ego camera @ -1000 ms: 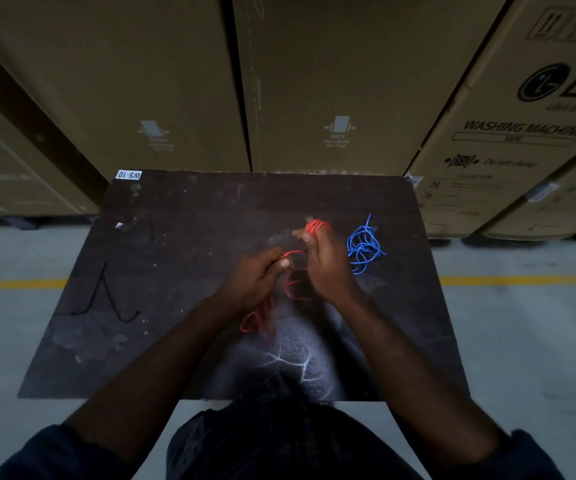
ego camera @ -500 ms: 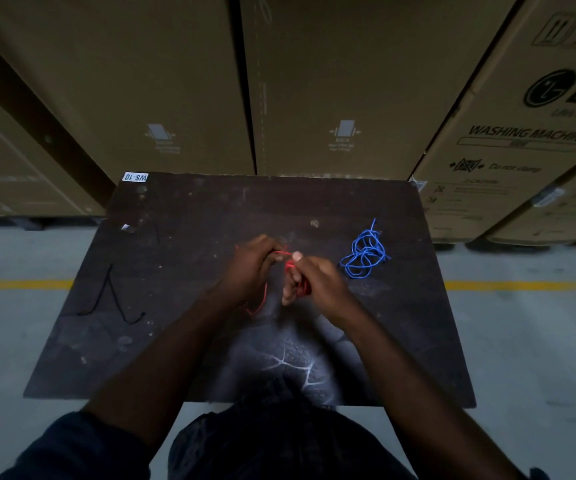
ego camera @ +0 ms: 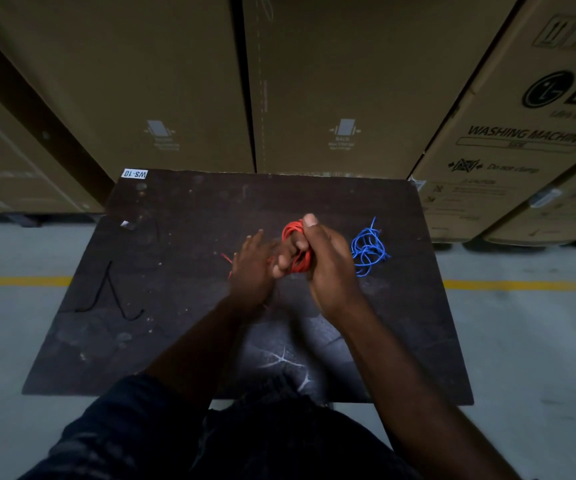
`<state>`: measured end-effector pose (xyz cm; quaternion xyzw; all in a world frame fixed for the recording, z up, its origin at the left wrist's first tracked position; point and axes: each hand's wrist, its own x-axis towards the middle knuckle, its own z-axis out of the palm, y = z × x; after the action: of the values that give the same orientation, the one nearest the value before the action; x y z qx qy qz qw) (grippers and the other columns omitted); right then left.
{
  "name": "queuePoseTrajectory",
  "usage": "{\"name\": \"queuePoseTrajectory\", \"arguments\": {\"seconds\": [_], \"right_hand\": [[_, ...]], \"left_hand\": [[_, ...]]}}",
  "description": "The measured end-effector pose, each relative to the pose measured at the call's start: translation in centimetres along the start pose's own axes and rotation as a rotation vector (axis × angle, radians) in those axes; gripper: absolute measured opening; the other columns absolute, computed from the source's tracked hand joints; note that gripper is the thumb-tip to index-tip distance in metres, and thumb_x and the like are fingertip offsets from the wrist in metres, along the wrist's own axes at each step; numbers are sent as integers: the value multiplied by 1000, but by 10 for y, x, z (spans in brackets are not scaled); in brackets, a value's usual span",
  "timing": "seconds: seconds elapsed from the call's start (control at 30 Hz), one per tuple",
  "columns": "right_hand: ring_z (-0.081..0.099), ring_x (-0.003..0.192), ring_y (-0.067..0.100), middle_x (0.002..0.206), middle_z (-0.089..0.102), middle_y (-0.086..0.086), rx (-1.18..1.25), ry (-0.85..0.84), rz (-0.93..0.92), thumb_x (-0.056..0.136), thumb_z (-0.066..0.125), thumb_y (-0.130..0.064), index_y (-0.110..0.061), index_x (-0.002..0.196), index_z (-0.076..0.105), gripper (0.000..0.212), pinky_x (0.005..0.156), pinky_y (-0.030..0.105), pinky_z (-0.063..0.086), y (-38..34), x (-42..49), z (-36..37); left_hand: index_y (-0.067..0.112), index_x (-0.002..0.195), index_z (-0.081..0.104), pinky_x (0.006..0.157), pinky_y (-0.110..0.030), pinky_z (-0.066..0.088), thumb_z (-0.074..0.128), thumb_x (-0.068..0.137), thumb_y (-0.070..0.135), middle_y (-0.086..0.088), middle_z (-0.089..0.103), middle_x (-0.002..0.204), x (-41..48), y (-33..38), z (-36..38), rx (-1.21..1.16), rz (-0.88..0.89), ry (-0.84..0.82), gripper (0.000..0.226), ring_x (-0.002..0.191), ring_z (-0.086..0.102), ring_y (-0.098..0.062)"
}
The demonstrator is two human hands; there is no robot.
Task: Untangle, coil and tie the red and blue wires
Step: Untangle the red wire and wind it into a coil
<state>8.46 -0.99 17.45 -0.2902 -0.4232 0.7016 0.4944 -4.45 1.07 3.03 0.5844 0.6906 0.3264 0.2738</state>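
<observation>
A red wire (ego camera: pixel 296 252) is gripped in the right hand (ego camera: pixel 329 271), raised just above the middle of a dark table (ego camera: pixel 189 341). The wire is seen as a bundle of several loops. The fingers are curled round the bundle and the thumb is laid up along its far side, with the nail turned towards the camera. The lower part of the bundle is covered by the fingers, so its full shape and any tie round it cannot be made out.

The left hand (ego camera: pixel 252 270) is held just beside the bundle, with its back turned to the camera. Its fingers are stretched towards the loops and kept close together. A thin red strand is seen at the hand's left edge and another short piece between the two hands. Whether the strand is pinched beneath the palm cannot be told, since the underside of the hand is hidden.

The blue wire (ego camera: pixel 368 250) is left on the table to the right of the right hand, near it but apart, in a loose tangle with one end sticking up.

A black cord (ego camera: pixel 115 299) is laid on the left part of the table, hard to trace against the dark surface. A white label (ego camera: pixel 134 173) marked WS-10 is fixed at the far left corner. Tall cardboard boxes (ego camera: pixel 331 98) are stacked behind, and the printing on the rightmost one is cut off by the frame edge. A yellow line (ego camera: pixel 20 280) is painted on the floor (ego camera: pixel 539 341), and its middle stretch is hidden by the table.
</observation>
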Motion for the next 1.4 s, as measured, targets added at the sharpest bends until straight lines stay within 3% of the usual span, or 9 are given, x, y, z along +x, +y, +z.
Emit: {"name": "queuePoseTrajectory", "arguments": {"seconds": [0.13, 0.37, 0.53, 0.8, 0.9, 1.07, 1.17, 1.23, 1.4], "right_hand": [[55, 46, 19, 50, 55, 5, -32, 42, 15, 98, 35, -32, -12, 65, 39, 38, 48, 28, 45, 2, -8, -3], [52, 44, 20, 48, 53, 3, -70, 86, -159, 99, 30, -26, -12, 63, 37, 39, 50, 24, 47, -33, -9, -14], [54, 44, 20, 49, 55, 4, -73, 152, -118, 97, 33, -28, -11, 63, 38, 38, 50, 26, 48, -28, 4, -35], [56, 45, 18, 49, 56, 2, -119, 110, -4, 94, 36, -31, -11, 63, 39, 37, 51, 28, 49, 13, 4, -34], [56, 45, 18, 50, 57, 3, -130, 134, 10, 97, 36, -30, -11, 63, 40, 38, 52, 28, 49, 18, 4, -39], [56, 44, 17, 49, 57, 4, -138, 162, 30, 104, 29, -18, -11, 63, 40, 43, 51, 27, 49, 17, 5, -41], [55, 44, 17, 49, 57, 4, -123, 114, 38, 104, 30, -19, -11, 63, 39, 42, 50, 26, 48, 18, 3, -37], [55, 44, 17, 50, 57, 5, -112, 92, 41, 103, 32, -22, -11, 64, 40, 41, 50, 26, 47, 19, 5, -35], [67, 60, 17, 65, 69, 5, -71, 227, -133, 103, 32, -24, -11, 75, 49, 35, 62, 29, 53, 13, 25, -41]], "left_hand": [[37, 134, 43, 109, -62, 23, 45, 82, 57, -5, 31, 152, 13, -32, 11, 204, -131, -37, 56, 145, 16, -25], [38, 134, 40, 106, -61, 24, 60, 79, 52, -3, 26, 151, -30, -80, 3, 406, -427, -51, 60, 138, 24, -28], [34, 135, 41, 102, -51, 28, 66, 72, 54, -7, 31, 146, -44, -99, 5, 496, -351, -50, 70, 135, 27, -26], [38, 143, 21, 99, -79, 13, 67, 74, 43, -9, 7, 158, -15, -49, 8, 621, -227, -292, 84, 145, 5, -34], [33, 137, 38, 101, -70, 21, 69, 75, 24, -6, 24, 152, 0, -11, -5, 387, -101, -249, 70, 142, 20, -33], [8, 115, 62, 97, -23, 36, 52, 69, -4, -11, 60, 119, 11, 39, -31, -67, 182, 195, 49, 113, 55, -22], [10, 123, 57, 100, -15, 33, 57, 82, 12, -6, 56, 126, 14, 64, -34, -84, 356, 71, 41, 117, 50, -9], [13, 106, 61, 87, -17, 42, 56, 80, 10, -6, 61, 107, 10, 71, -26, -156, 424, -95, 26, 96, 54, 2], [19, 101, 53, 70, -27, 42, 46, 92, 14, 8, 56, 80, -14, 60, 8, -212, 336, -244, 12, 72, 50, -3]]}}
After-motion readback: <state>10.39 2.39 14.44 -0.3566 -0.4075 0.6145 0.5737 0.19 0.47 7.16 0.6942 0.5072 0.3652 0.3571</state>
